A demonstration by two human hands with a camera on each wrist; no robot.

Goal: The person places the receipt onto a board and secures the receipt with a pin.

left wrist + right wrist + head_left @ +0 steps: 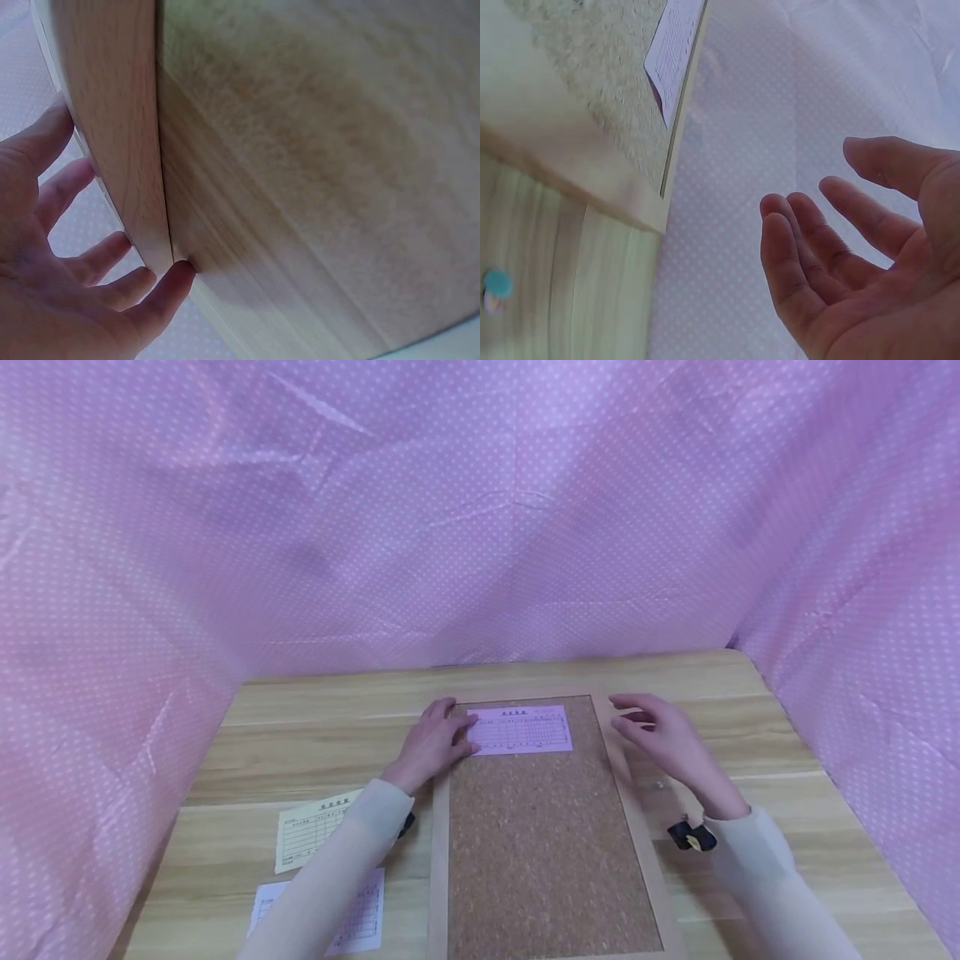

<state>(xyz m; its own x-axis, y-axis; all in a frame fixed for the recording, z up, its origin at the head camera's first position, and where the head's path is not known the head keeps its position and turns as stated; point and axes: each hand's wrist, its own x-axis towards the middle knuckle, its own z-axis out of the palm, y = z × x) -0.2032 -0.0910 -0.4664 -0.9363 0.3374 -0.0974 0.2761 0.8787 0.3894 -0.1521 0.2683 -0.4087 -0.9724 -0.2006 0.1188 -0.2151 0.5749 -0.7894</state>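
A pink printed slip [519,729] lies across the top of a wood-framed cork board [547,843]. My left hand [431,743] rests at the board's upper left corner, thumb and fingertips at the slip's left edge. Along the wooden frame [112,112], the left wrist view shows its fingers spread and fairly straight. My right hand [660,735] is held just beyond the frame's upper right side, fingers loosely bent, with nothing in it. The slip's corner [657,67] lifts a little off the cork in the right wrist view.
Left of the board lie a yellow printed slip [303,835] and a white one [367,914], both partly hidden by my left sleeve. On the table to the right sits a small teal round-headed piece [496,283]. Pink dotted cloth [480,527] encloses the table's back and sides.
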